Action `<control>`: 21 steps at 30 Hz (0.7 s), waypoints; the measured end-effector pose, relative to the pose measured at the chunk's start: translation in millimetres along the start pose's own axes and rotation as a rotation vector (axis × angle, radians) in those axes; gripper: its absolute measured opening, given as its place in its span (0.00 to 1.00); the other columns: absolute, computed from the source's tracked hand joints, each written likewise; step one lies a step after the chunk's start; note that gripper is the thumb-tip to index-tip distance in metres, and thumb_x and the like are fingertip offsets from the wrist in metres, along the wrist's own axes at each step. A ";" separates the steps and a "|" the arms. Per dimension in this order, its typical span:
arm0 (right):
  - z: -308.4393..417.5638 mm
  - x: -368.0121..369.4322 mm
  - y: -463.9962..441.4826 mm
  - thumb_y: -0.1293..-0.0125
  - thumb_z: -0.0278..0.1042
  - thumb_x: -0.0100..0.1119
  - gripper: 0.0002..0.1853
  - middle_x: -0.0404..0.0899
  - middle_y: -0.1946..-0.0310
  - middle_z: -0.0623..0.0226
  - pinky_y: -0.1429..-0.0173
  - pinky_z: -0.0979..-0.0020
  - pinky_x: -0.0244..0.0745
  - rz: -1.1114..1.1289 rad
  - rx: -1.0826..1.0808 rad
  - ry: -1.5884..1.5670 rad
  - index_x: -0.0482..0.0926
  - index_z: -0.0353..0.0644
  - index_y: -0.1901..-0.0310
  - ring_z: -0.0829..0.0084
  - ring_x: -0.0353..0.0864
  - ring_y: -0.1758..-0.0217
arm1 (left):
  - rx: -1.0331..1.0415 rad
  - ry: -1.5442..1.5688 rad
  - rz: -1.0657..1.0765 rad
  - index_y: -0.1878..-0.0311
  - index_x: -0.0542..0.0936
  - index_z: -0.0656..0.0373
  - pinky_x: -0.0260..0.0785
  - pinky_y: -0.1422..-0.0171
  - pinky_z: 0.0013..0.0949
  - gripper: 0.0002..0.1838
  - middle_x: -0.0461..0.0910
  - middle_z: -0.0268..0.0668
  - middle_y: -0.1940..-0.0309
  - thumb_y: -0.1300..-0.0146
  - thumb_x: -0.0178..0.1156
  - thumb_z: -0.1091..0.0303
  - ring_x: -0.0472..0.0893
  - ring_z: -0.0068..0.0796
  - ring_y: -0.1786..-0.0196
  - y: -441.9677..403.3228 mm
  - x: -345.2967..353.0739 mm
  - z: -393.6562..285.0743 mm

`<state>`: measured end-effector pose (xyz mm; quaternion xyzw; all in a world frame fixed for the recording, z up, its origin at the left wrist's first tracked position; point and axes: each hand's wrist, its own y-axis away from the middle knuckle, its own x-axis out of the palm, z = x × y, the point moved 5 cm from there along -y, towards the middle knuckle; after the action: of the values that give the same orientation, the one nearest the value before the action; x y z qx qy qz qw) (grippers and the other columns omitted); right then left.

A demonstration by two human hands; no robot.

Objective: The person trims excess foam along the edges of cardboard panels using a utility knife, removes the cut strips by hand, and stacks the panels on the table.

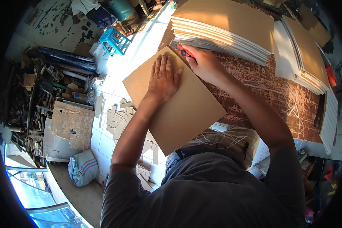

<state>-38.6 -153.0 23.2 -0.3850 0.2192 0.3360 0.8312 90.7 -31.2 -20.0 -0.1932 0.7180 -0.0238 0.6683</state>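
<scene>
A brown rectangular board (190, 110), like cardboard or hardboard, lies at a slant across the corner of the worktable and juts out over the floor. My left hand (164, 79) rests flat on its upper part, fingers stretched out. In my right hand (205, 64) is a red and black utility knife (186, 52), held at the board's far right edge near its top corner. The blade tip is too small to make out clearly. Just beyond the knife stands a stack of brown-topped boards with white edges (220, 36).
The worktable (254, 83) has a scored brown surface with loose white string (292, 106). More boards (307, 57) are stacked at its right. Offcut strips (119, 117) litter the tiled floor at left, near a blue stool (114, 41), a sack (83, 167) and piled scrap (30, 102). Another person (102, 17) is behind.
</scene>
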 end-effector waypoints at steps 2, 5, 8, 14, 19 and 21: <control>-3.1 11.5 -9.8 0.26 0.31 0.54 0.22 0.88 0.59 0.45 0.47 0.46 0.81 0.052 0.039 0.002 0.76 0.40 0.33 0.43 0.87 0.56 | -0.013 0.001 -0.004 0.18 0.57 0.69 0.40 0.11 0.54 0.39 0.53 0.56 0.16 0.18 0.44 0.46 0.49 0.56 0.13 0.3 2.3 1.9; -6.1 25.2 -17.8 0.25 0.32 0.54 0.21 0.88 0.58 0.45 0.47 0.46 0.81 0.083 0.078 0.027 0.76 0.39 0.33 0.42 0.88 0.54 | -0.030 0.008 0.000 0.18 0.57 0.67 0.40 0.11 0.54 0.39 0.54 0.56 0.16 0.18 0.44 0.46 0.50 0.57 0.13 0.5 1.7 -0.1; -3.6 28.4 -19.2 0.25 0.30 0.54 0.22 0.87 0.55 0.44 0.46 0.48 0.81 0.075 0.088 0.057 0.75 0.40 0.31 0.43 0.87 0.52 | -0.012 0.004 -0.024 0.18 0.57 0.67 0.40 0.11 0.54 0.38 0.54 0.56 0.16 0.18 0.44 0.46 0.50 0.57 0.13 1.3 1.2 0.1; -7.7 30.8 -20.2 0.25 0.28 0.54 0.23 0.86 0.53 0.43 0.46 0.50 0.81 0.096 0.060 0.067 0.74 0.40 0.30 0.44 0.87 0.51 | -0.026 0.006 -0.003 0.17 0.55 0.67 0.39 0.10 0.54 0.39 0.53 0.55 0.16 0.17 0.42 0.46 0.49 0.57 0.13 0.9 -0.5 -1.9; -5.0 24.9 -25.7 0.25 0.28 0.54 0.24 0.87 0.55 0.43 0.47 0.52 0.81 0.165 0.054 0.088 0.74 0.41 0.29 0.44 0.87 0.53 | -0.042 0.009 0.067 0.17 0.52 0.69 0.37 0.10 0.54 0.45 0.50 0.58 0.15 0.20 0.44 0.39 0.46 0.57 0.12 -1.6 -3.8 -3.3; -2.2 22.1 -26.5 0.25 0.29 0.54 0.24 0.87 0.56 0.43 0.49 0.52 0.81 0.218 0.094 0.104 0.75 0.41 0.28 0.43 0.88 0.55 | -0.034 0.009 0.116 0.17 0.51 0.71 0.36 0.10 0.54 0.51 0.48 0.60 0.16 0.23 0.46 0.34 0.44 0.58 0.12 -2.9 -12.3 -6.9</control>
<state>-4.5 -158.8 21.1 -0.3363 0.3181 0.3935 0.7943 85.1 -31.6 -6.8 -0.1623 0.7314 0.0263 0.6619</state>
